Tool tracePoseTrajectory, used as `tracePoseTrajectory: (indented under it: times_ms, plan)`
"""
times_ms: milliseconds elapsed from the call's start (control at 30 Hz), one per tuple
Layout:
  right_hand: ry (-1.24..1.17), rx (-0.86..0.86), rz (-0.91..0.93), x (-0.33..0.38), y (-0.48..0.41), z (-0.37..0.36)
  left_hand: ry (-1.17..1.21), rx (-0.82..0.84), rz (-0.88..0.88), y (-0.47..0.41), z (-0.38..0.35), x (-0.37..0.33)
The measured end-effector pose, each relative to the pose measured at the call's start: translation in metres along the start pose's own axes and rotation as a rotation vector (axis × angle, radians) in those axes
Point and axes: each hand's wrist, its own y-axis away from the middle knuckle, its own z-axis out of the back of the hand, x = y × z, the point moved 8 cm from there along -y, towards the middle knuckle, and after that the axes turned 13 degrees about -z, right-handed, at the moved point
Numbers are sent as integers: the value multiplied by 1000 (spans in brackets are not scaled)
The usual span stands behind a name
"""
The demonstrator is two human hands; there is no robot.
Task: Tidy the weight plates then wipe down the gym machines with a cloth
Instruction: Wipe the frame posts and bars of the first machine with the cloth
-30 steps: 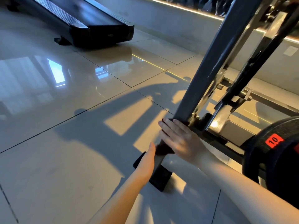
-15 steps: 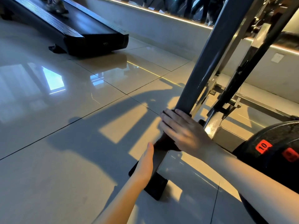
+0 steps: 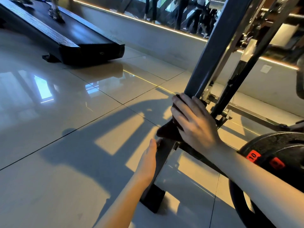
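A grey slanted post (image 3: 212,46) of the gym machine rises from a floor bar (image 3: 162,163). My right hand (image 3: 192,120) presses a dark cloth (image 3: 166,131) against the foot of that post, fingers wrapped over cloth and post. A corner of the cloth hangs out below the palm. My left hand (image 3: 148,160) rests flat with straight fingers against the left side of the floor bar, just under the cloth. A black weight plate (image 3: 276,145) with a red "10" label sits at the right, partly behind my right forearm.
A black treadmill (image 3: 79,38) stands at the back left with someone's feet on its belt. A mirror wall with a lit strip (image 3: 148,22) runs along the back. Glossy beige floor tiles (image 3: 57,129) spread to the left. More machine bars (image 3: 246,74) cross at the right.
My right hand has slid the cloth upward along the post from the base. My left hand stays against the floor bar. The view has tilted up a little.
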Motion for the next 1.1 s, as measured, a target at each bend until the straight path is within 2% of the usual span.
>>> tracePoseTrajectory:
  times_ms: [33,133,200,300,367,500,533,700,767,867,900,967,1033,1100]
  plan:
    - [-19,31,21,5,6,-5,-11,12,3,-1,-2,-4]
    - [-23,153,232,22,23,-17,2,49,-23,-4,-9,-14]
    - [35,116,287,15,10,-10,5,37,-9,-4,-9,-15]
    - [72,-43,79,-13,-21,7,-27,30,33,-3,-5,-11]
    - [23,-81,-17,-18,-21,10,-30,32,42,-2,-5,-14]
    - [80,117,298,12,9,-17,-21,73,-6,-5,-13,-31]
    - [98,116,311,8,4,-17,-23,79,-26,-6,-14,-37]
    - [75,-104,-5,-36,-46,15,5,63,-53,-14,-14,-55]
    - [55,-92,22,-28,-34,12,-13,72,-63,-13,-18,-62]
    - [72,83,246,-12,-11,-2,-15,70,-58,-12,-21,-65]
    - [80,89,282,-16,-14,0,-14,66,-55,-11,-20,-66]
    - [89,27,245,-33,-35,10,-9,76,-52,-11,-21,-69]
    - [71,-80,105,-53,-59,26,-22,77,-46,-11,-20,-72]
    - [7,-105,-10,-54,-66,31,-34,76,-44,-11,-21,-76]
